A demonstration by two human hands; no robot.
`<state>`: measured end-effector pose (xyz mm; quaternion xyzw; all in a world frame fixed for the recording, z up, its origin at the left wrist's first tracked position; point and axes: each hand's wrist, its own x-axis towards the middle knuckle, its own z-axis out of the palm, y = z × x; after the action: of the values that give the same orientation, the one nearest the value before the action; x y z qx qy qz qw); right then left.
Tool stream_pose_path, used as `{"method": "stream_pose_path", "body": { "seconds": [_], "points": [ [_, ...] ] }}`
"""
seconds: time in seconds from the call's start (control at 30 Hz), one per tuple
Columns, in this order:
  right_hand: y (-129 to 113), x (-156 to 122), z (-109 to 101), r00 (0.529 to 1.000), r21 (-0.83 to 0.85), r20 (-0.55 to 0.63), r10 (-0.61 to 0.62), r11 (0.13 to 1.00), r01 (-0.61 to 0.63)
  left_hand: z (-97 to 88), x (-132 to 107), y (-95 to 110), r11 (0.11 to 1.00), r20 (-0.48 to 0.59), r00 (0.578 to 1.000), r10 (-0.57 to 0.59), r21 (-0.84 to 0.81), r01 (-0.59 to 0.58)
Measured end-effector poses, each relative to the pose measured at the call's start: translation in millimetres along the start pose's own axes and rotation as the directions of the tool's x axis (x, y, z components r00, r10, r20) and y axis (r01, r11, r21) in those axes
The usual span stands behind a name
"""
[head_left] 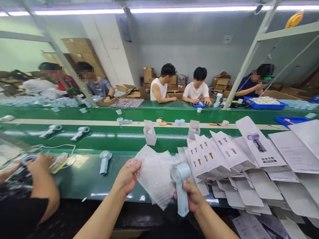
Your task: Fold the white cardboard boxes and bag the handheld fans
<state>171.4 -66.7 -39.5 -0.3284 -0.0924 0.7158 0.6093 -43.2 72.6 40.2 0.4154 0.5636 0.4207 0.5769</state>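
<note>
Between thumb and fingers, my left hand (129,176) pinches the edge of a translucent bubble-wrap bag (157,179). My right hand (194,196) is closed around the handle of a light blue handheld fan (182,192), its round head up and its handle pointing down. The fan's head is beside the right edge of the bag; whether they touch I cannot tell. More bubble wrap (178,157) lies behind the fan. Another light blue handheld fan (105,162) rests on the green bench to the left.
Flat white printed boxes (249,179) are piled at the right. Two open white boxes (150,132) (193,128) stand on the green conveyor, with fans (81,132) farther left. A neighbour's arm (45,186) works at the left. Several people sit across the line.
</note>
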Motion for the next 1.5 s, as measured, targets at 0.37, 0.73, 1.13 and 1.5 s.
{"method": "stream_pose_path", "body": {
  "seconds": [0.37, 0.73, 1.13, 1.5],
  "points": [
    [50.7, 74.0, 112.7, 0.96, -0.022, -0.007, 0.281, 0.96, -0.281, -59.6, -58.8, -28.4, 0.711, 0.258, 0.919, 0.297, 0.583, -0.394],
    [69.8, 30.3, 129.8, 0.923, -0.381, 0.235, 0.304, 0.903, -0.2, -86.1, -53.5, -27.7, 0.958, 0.108, 0.994, 0.031, 0.281, -0.06],
    [54.0, 12.8, 113.2, 0.966, -0.853, 0.22, 0.137, 0.507, 0.122, -75.9, -47.0, -29.5, 0.983, 0.047, 0.997, 0.059, 0.17, -0.066],
    [47.4, 11.3, 92.0, 0.969, -0.675, 0.116, 0.218, 0.733, -0.084, -76.0, -51.4, -27.7, 0.344, 0.575, 0.58, 0.576, 0.473, -0.811]
  ]
}}
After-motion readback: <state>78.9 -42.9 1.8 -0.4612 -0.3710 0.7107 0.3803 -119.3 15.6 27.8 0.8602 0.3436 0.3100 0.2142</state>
